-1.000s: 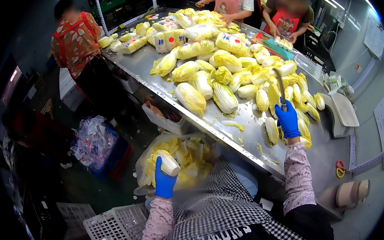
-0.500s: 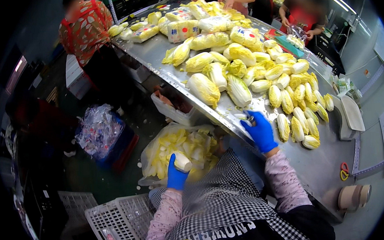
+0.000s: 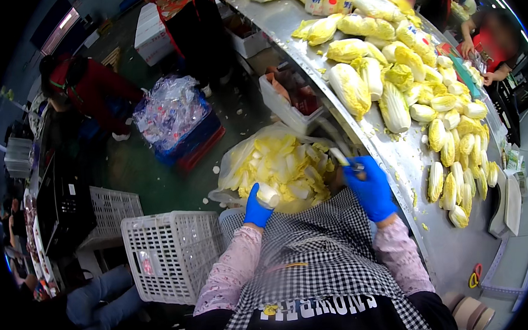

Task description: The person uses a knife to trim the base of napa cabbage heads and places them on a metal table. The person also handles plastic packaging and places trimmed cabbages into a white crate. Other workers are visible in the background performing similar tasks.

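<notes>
My left hand (image 3: 258,209), in a blue glove, is closed around a small trimmed napa cabbage (image 3: 268,195), its white cut end showing. It is in front of my checked apron, at the near edge of a clear bag of yellow cabbage leaves (image 3: 275,158). My right hand (image 3: 369,186), gloved in blue too, grips what looks like a small knife (image 3: 339,157), smeared by motion. That hand is beside the table edge, right of the bag. Whole napa cabbages (image 3: 393,108) lie on the metal table, with smaller trimmed ones (image 3: 450,193) in rows to their right.
A white plastic crate (image 3: 173,255) stands at my left. Beyond it are a blue bin of clear plastic wrappers (image 3: 173,113) and a white tub (image 3: 297,111) under the table. Red-handled scissors (image 3: 475,276) lie on the table's right. Several people work around the table.
The view has swung left and down. My right hand has come off the table top toward the bag side, knife still in it. The left hand keeps holding the small cabbage.
</notes>
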`<action>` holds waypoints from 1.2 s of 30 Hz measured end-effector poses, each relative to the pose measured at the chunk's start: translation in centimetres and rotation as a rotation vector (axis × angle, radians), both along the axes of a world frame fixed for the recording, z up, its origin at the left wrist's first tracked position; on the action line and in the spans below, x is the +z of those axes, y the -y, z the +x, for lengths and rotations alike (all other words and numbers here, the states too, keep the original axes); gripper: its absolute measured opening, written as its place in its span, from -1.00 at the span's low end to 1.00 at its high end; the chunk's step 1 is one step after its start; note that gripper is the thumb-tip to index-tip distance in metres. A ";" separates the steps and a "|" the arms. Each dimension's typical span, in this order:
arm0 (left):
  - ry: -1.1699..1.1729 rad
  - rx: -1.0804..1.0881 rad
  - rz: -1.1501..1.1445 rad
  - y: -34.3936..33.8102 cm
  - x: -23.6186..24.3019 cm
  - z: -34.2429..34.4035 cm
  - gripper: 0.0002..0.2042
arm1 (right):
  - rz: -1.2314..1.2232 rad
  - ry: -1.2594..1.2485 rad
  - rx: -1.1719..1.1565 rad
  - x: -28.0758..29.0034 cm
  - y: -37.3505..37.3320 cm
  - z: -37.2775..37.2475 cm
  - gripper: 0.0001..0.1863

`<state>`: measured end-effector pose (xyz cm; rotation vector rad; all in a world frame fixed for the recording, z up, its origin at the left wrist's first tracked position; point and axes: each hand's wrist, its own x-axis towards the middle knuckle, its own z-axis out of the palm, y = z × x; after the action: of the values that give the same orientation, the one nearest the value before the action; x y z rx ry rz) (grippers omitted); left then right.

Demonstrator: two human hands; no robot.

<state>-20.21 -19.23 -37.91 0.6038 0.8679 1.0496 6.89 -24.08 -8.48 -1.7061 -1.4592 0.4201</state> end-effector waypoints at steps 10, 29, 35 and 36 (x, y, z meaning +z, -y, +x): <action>0.524 0.115 -0.482 -4.5 0.0 1.3 -0.53 | -0.516 -0.487 -0.032 -20.3 -7.5 -0.3 -0.68; -0.053 -0.051 -0.788 5.9 -12.6 -0.8 -0.64 | -1.193 -0.653 0.135 -35.0 -3.3 -3.8 -0.57; 0.323 0.073 -0.428 -0.2 -3.6 2.8 -0.62 | -0.978 -0.777 0.149 -24.7 -8.1 -3.7 -0.45; 0.348 0.114 -0.462 -1.3 -2.7 3.3 -0.61 | -0.933 -0.786 0.198 -21.9 -8.5 -3.8 -0.40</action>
<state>-16.88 -17.97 -40.59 -0.0183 0.8045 0.9746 3.09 -15.63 -30.39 -1.6962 -0.8491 1.8592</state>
